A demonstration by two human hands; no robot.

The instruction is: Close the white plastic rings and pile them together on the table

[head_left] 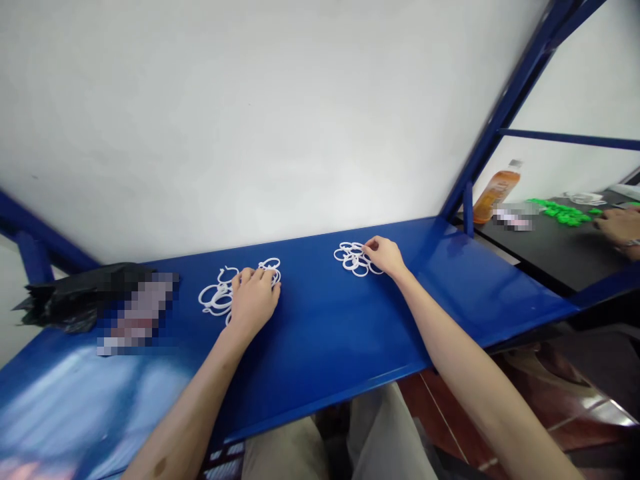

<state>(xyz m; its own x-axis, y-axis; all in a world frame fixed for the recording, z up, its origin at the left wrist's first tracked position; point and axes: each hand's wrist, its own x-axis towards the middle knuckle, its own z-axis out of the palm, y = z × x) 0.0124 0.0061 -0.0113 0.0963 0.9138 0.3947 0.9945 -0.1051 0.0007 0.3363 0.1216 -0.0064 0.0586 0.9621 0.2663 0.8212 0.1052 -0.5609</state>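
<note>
On the blue tabletop (320, 340) lie two loose heaps of thin white rings. My left hand (254, 293) rests palm down over the left heap of rings (216, 298), its fingers apart and partly covering it. Some of these rings show small hooked or looped ends. To the right, my right hand (384, 255) is at the edge of the second heap of rings (357, 260). Thumb and index finger there pinch the rim of a white ring; the other fingers are curled.
At the left lie a black plastic bag (75, 293) and a blurred-out flat item (140, 313). Blue frame posts (500, 113) rise at the right. Beyond them, a dark table (535, 253) bears an orange drink bottle (497, 193), green pieces (563, 212) and another person's hand (620, 225).
</note>
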